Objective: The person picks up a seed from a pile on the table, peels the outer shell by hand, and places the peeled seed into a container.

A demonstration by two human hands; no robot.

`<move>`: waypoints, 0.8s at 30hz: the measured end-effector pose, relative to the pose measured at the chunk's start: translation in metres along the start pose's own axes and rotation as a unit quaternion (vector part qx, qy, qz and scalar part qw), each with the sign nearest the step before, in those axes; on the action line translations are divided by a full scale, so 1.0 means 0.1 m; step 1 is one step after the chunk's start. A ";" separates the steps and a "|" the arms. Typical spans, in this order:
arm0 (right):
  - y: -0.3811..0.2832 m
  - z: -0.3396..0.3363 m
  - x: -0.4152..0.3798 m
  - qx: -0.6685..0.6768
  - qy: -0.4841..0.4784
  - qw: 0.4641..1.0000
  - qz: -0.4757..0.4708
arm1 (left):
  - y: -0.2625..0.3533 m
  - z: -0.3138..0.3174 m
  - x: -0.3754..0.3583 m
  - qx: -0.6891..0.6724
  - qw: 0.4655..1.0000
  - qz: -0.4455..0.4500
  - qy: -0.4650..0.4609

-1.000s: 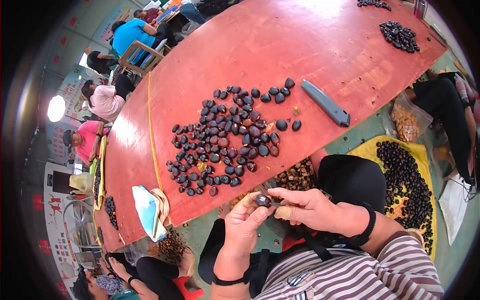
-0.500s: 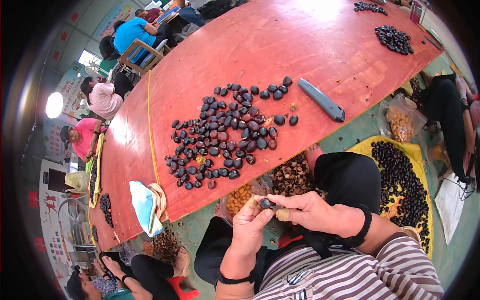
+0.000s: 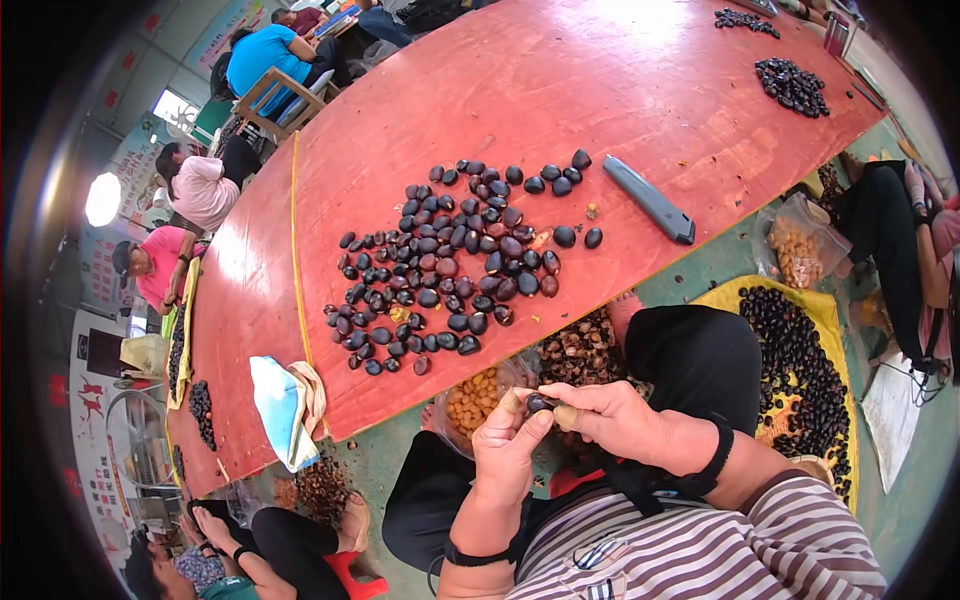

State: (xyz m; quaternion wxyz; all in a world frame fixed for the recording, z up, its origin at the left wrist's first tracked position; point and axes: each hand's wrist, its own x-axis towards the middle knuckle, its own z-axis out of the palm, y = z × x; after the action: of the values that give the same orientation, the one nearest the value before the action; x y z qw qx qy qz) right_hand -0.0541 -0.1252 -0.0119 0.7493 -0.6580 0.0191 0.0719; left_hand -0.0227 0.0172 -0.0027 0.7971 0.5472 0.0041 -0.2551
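Just beyond the table's near edge, a small dark, glossy nut is held between both hands over my lap. My left hand pinches it between thumb and fingers. From the other side my right hand grips it too, with thumb and forefinger; both thumbs have tan coverings. Fingertips hide part of the nut. Below the hands sit a clear bag of yellow kernels and a pile of broken brown shells. On the red table lies a loose heap of dark nuts.
A grey long-handled tool lies right of the heap. A blue and tan cloth hangs over the table edge. More nuts cover a yellow cloth on the floor at right, near another bag of kernels. Several people sit around.
The nut has turned in my fingers, and my right thumb has moved up against it. The view has shifted slightly. The heap on the table looks the same.
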 end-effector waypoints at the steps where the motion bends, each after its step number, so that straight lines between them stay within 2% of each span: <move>1: -0.06 0.00 0.00 0.048 -0.010 0.998 0.043 | 0.01 0.00 0.00 0.011 1.000 0.002 0.001; 4: -0.17 -0.05 0.02 0.099 -0.030 0.983 0.152 | 0.00 -0.02 0.01 0.049 0.998 0.026 -0.014; 7: -0.15 -0.07 0.05 0.110 -0.022 0.975 0.193 | -0.01 -0.02 0.04 0.077 0.996 0.041 -0.011; 10: -0.13 -0.11 0.07 0.108 -0.040 0.973 0.200 | -0.03 -0.03 0.06 0.081 0.996 0.037 -0.021; 13: -0.13 -0.12 0.08 0.022 -0.035 0.987 0.154 | -0.06 -0.06 0.08 0.099 0.994 0.030 -0.026; 16: -0.10 -0.17 0.11 0.072 -0.035 0.972 0.220 | -0.02 -0.05 0.10 0.060 0.997 -0.024 -0.036; 19: -0.07 -0.18 0.10 0.074 -0.014 0.977 0.200 | -0.07 -0.05 0.13 -0.055 0.993 -0.107 0.011; 22: -0.04 -0.13 0.09 0.059 -0.007 0.983 0.174 | -0.12 -0.09 0.15 -0.041 0.996 -0.079 -0.025; 24: -0.03 -0.11 0.08 0.056 -0.010 0.985 0.163 | -0.11 -0.11 0.15 -0.048 0.995 -0.090 0.011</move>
State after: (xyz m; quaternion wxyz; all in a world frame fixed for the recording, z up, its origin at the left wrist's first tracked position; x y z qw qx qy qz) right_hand -0.0451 -0.1353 -0.0118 0.7632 -0.6026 0.1228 0.1982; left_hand -0.0114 0.0178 -0.0213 0.7961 0.5089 0.0742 -0.3191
